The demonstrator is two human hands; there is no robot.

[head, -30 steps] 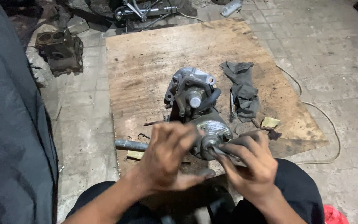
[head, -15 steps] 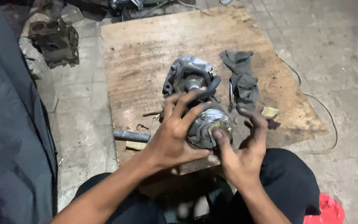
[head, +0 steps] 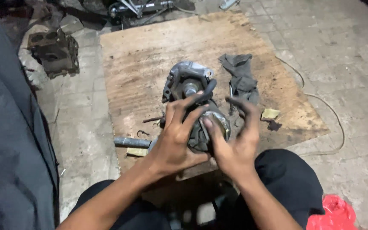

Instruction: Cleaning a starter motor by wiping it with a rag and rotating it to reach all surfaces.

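Observation:
A grey metal motor-like assembly (head: 189,81) with a short shaft stands on a plywood board (head: 150,55). My left hand (head: 176,136) wraps over its near, round part (head: 216,120), fingers spread along the top. My right hand (head: 235,140) presses against the same round part from the right, thumb on its rim, greasy fingers raised and apart. A steel rod (head: 131,142) sticks out to the left from under my left hand.
A dark grey rag (head: 241,79) lies on the board right of the assembly, with a yellow scrap (head: 271,113) near it. A rusty engine block (head: 54,52) sits on the tiled floor far left. A thin cable (head: 333,123) curves at right. A red bag (head: 333,213) lies by my knee.
My left hand has slid forward over the round part toward the shaft. My right hand has let go of its grip below and now presses on the side with fingers lifted.

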